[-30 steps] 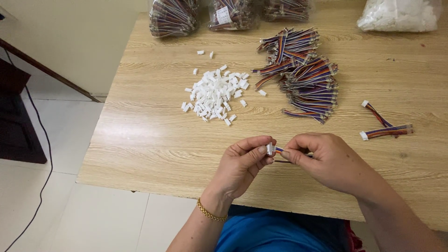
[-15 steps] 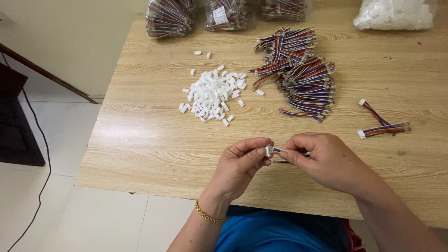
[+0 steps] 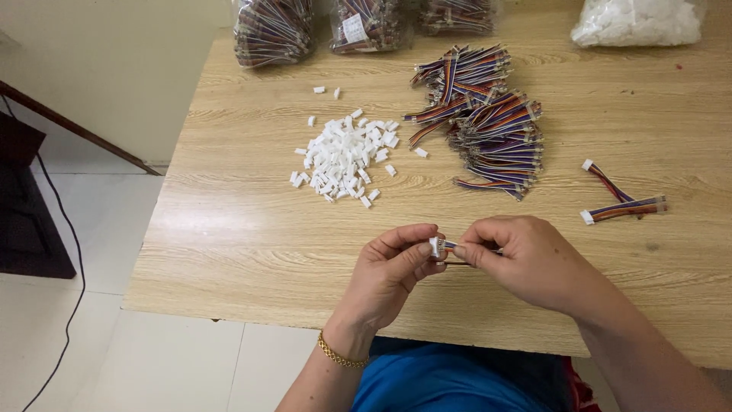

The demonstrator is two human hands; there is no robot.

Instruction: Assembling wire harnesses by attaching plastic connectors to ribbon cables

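Wooden table [image 3: 244, 244] as ref. Near its front edge, centre, a multicolour wire lead [image 3: 451, 246] is pinched by right hand [image 3: 534, 263]; its white connector [image 3: 435, 246] is pinched betw. left hand [image 3: 393, 271] thumb & fingers, just left of right grip.

- Left hand [image 3: 393, 271]: bare, with a thin gold bead bracelet [image 3: 339, 355] circling the wrist.
- Right hand [image 3: 534, 259]: bare, no rings, forearm unsleeved.
- Bright blue garment [image 3: 450, 381] over the lap, with a red patch at its right edge.
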